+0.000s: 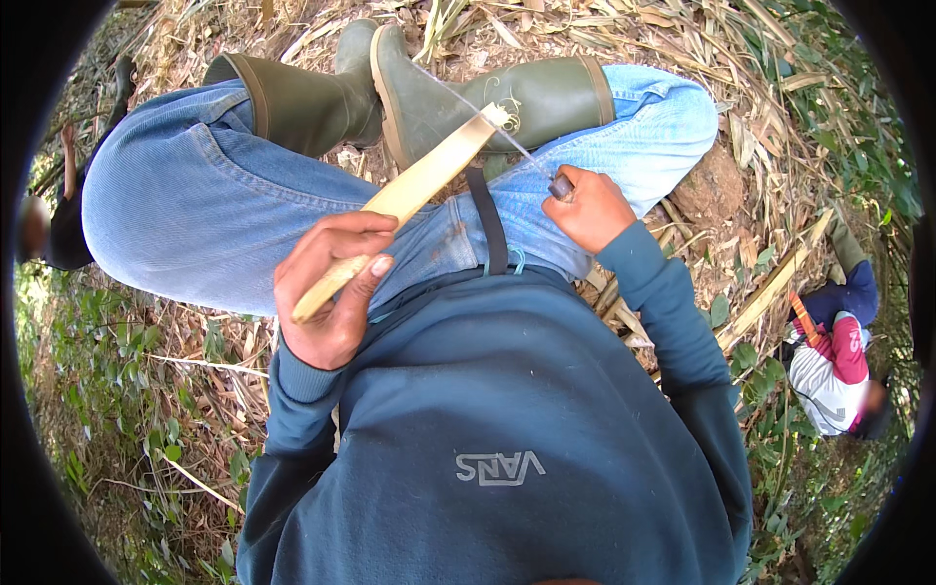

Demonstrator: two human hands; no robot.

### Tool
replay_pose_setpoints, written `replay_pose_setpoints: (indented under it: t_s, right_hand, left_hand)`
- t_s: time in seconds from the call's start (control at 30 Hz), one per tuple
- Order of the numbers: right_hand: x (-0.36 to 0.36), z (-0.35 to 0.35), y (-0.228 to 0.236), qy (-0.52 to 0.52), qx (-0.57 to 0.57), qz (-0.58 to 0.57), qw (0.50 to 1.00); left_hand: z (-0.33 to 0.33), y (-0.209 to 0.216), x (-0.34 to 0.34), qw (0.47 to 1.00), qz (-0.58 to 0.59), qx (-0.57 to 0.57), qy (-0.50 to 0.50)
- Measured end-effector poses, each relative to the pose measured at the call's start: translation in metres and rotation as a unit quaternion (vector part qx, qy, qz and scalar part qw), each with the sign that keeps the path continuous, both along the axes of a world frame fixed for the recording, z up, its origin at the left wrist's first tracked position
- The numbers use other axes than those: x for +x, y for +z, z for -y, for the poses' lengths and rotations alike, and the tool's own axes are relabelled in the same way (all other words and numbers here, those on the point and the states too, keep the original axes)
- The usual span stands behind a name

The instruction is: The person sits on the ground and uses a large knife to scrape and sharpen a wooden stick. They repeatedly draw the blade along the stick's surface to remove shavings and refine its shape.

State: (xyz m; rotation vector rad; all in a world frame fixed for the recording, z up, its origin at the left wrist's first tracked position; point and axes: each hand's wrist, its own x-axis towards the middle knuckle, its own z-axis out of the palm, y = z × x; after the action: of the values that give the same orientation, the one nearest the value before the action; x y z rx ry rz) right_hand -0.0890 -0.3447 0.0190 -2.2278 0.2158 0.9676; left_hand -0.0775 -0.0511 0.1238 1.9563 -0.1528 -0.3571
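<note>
My left hand (334,283) is wrapped round the lower end of a pale, flat strip of split wood or bamboo (429,178). The strip slants up and to the right over my lap, and its far end carries thin curled shavings (509,115). In my right hand (593,211) is a knife, closed in my fist by its dark handle (561,187). Its long thin blade (444,86) points up and to the left, crossing at the strip's far end. Whether the edge touches the wood is hard to tell.
My legs in blue jeans (185,205) are bent outward, with green rubber boots (429,102) crossed ahead. Dry leaves and stalks (751,107) litter the ground. A person (829,380) sits at the right, another (83,214) at the far left. Green plants (107,390) grow around.
</note>
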Motion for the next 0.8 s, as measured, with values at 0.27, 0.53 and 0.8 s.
replay_pose_setpoints:
  t_s: [0.27,0.53,0.8]
  right_hand:
    - [0.006,0.000,0.001,0.006,-0.030,-0.009,0.999]
    - [0.011,0.000,0.010,0.016,-0.028,-0.018,0.999]
    - [0.009,0.003,-0.009,0.008,-0.060,0.009,0.998]
  left_hand:
    - [-0.004,-0.004,-0.004,1.000,-0.024,-0.008,0.011]
    - [0.001,-0.007,-0.006,0.993,-0.040,-0.056,0.092]
    - [0.002,-0.009,-0.005,0.986,-0.059,-0.088,0.126]
